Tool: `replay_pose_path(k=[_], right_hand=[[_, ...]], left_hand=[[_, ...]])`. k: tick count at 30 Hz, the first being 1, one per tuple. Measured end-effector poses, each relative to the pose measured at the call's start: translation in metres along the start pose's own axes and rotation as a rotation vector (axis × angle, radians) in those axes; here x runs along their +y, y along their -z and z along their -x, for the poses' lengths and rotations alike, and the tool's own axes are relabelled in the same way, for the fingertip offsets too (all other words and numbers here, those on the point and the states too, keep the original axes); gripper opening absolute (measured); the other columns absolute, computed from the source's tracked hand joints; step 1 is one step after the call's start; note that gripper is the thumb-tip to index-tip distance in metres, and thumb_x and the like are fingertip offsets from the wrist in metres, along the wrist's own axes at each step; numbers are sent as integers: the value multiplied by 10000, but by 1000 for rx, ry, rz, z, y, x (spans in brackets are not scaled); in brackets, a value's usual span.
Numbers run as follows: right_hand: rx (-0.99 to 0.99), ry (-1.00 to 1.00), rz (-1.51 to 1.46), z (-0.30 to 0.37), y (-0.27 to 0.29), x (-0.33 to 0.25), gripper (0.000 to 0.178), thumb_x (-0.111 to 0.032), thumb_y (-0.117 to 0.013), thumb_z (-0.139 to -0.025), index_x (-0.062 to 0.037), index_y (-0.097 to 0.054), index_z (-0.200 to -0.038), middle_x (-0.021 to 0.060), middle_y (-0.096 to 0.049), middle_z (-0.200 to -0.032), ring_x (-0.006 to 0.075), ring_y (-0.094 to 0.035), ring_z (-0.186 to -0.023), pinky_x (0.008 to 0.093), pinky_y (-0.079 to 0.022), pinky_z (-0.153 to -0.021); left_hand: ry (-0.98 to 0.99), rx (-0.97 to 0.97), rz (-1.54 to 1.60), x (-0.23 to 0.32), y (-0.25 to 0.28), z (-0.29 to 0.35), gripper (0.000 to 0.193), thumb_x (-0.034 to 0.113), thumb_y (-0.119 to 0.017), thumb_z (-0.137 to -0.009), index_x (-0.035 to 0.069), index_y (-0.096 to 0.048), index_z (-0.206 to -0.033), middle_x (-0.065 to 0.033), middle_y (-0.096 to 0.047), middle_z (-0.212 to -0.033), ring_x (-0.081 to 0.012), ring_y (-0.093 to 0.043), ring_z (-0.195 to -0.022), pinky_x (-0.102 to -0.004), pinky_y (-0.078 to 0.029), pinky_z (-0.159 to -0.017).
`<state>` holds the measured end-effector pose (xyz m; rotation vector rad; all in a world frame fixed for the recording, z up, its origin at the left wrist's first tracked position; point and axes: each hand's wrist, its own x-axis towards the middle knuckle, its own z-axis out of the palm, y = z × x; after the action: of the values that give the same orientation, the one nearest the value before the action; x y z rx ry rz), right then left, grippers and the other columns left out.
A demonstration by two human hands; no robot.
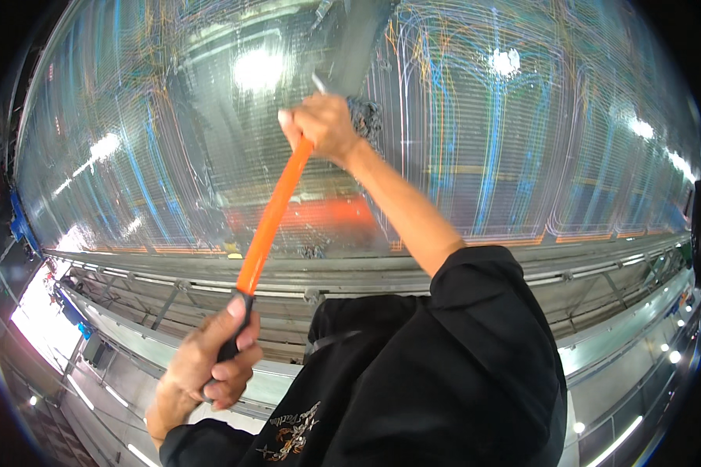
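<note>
Orange-handled tool [274,218]: slants across the metal rail [382,284], black grip on the wearer's side of it, pale tip beyond it. Working end unclear.
Left hand [214,354]: on wearer's side of rail, fingers curled round the black grip.
Right hand [319,128]: beyond rail, wrapped round the tool's upper end; tip pokes out past the fist.
Glossy surface [483,163]: spreads beyond rail, full of coloured lines, with a greyer patch around the rail-crossing line of the tool. Can't tell if tip touches it.
Dark clump [368,121]: on surface, well beyond rail, just beside right wrist. Material unclear.
Black sleeve [491,288]: overlaps rail, right side.
Slip risk: right hand sits close to the tip; a slick shaft could let it slide onto metal.
Gouge risk: tip dug in at a steep angle could mark the surface.
Snag risk: clump could catch the wrist or tip; sleeve could catch on rail.
</note>
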<state>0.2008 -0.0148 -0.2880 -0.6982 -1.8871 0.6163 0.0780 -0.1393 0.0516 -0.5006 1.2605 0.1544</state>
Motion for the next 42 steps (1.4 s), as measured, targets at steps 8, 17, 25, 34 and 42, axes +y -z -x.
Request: replay_pose_path(k=[8,17,25,34,42], right_hand=[[-128,-7,85,-127,52,157,381,-239,-616,-923,-90,-517,-587,111,-553,-559,330,-566,-518,448,-443,-530],[-503,-71,-77,3,15,-8,411,-333,-567,-955,-145,-532,-591,67,-560,-576,304,-554,-607,451,-430,-702],[-354,-99,-24,191,59,-209,353,-203,-671,-895,-112,-511,-593,44,-514,-566,245,-518,-613,387,-392,-634],[-359,-118,85,256,121,-224,357,-154,-716,-854,-115,-485,-585,35,-490,-554,234,-501,-551,369,-404,-601],[-295,-26,-44,189,95,-155,333,-143,-707,-859,-109,-511,-592,36,-521,-548,225,-525,-512,357,-414,-546]], left_hand=[[-244,-333,82,132,-39,-59,453,542,-402,-1055,144,-434,-842,79,-323,-490,-50,-258,-276,-244,-260,-215],[-155,-507,408,-57,70,-67,467,510,-300,-1085,103,-448,-911,27,-403,-536,-83,-362,-325,-275,-325,-233],[-85,-158,49,-290,110,-88,472,587,-452,-1024,154,-477,-839,77,-354,-505,-40,-252,-303,-226,-223,-263],[-134,82,-187,-334,77,-111,529,634,-556,-962,123,-568,-825,69,-494,-661,-31,-425,-568,-226,-356,-529],[-143,-50,-410,-244,45,-82,508,582,-460,-1025,108,-499,-847,39,-410,-562,-72,-346,-452,-248,-319,-462]])
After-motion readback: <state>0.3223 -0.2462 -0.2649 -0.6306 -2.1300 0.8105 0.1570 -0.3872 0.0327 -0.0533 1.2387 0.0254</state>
